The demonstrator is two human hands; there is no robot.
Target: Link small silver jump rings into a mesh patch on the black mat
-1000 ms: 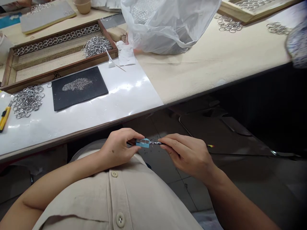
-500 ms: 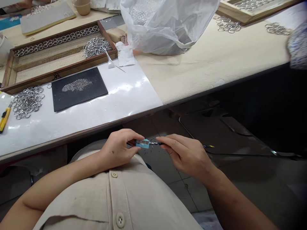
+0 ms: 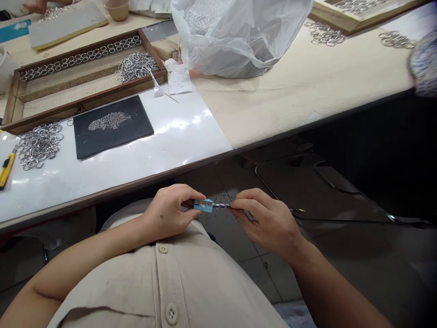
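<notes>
A long table (image 3: pixel 307 86) with a dark front edge is seen above, and below that edge, over the lap, there is open room where the two hands are held close together. The left hand (image 3: pixel 167 212) is closed around a small blue sharpener (image 3: pixel 203 205), and the right hand (image 3: pixel 269 223) is pinched shut on a thin pencil (image 3: pixel 221 205). The pencil is laid flat, left to right, with its tip stuck into the sharpener and its far end (image 3: pixel 297 210) poking out past the right hand.
</notes>
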